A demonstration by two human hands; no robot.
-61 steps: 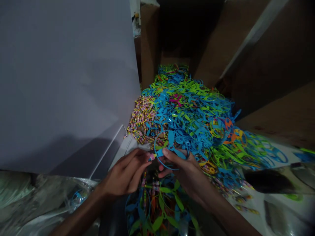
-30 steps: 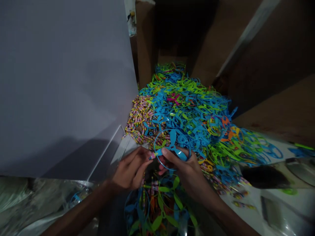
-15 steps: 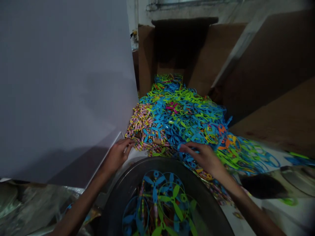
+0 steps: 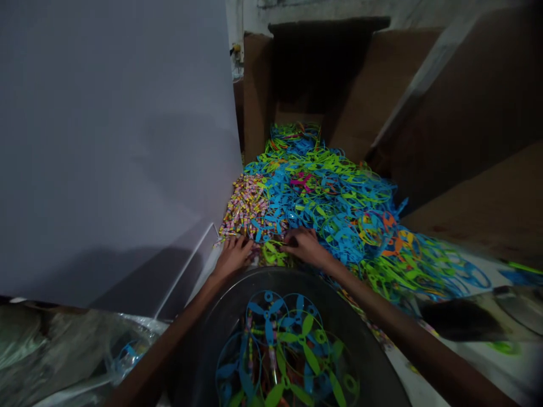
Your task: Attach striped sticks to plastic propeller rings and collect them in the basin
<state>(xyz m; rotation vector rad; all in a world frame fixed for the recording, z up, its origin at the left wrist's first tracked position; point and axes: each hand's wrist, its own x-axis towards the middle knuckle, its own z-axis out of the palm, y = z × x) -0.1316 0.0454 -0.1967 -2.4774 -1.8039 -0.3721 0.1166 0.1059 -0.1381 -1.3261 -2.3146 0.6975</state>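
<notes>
A big heap of blue and green plastic propeller rings (image 4: 335, 198) covers the table ahead. Beside it on the left lies a pile of small pink and yellow sticks (image 4: 246, 206). My left hand (image 4: 232, 255) reaches into the near edge of the stick pile, fingers curled down among the sticks. My right hand (image 4: 305, 246) rests on the near edge of the ring heap by a green ring, fingers bent. What either hand grips is hidden. A dark round bowl (image 4: 373, 362) just below my hands holds assembled blue and green propellers on sticks.
A large grey board (image 4: 110, 141) stands at the left. Brown cardboard walls (image 4: 466, 107) rise behind and to the right. Crumpled clear plastic bags (image 4: 63, 350) lie at the lower left. A dark flat object (image 4: 458, 319) lies on the white table at the right.
One second ago both hands held a blue ring and a stick together. That piece now lies in the bowl, and both hands have reached forward into the piles.
</notes>
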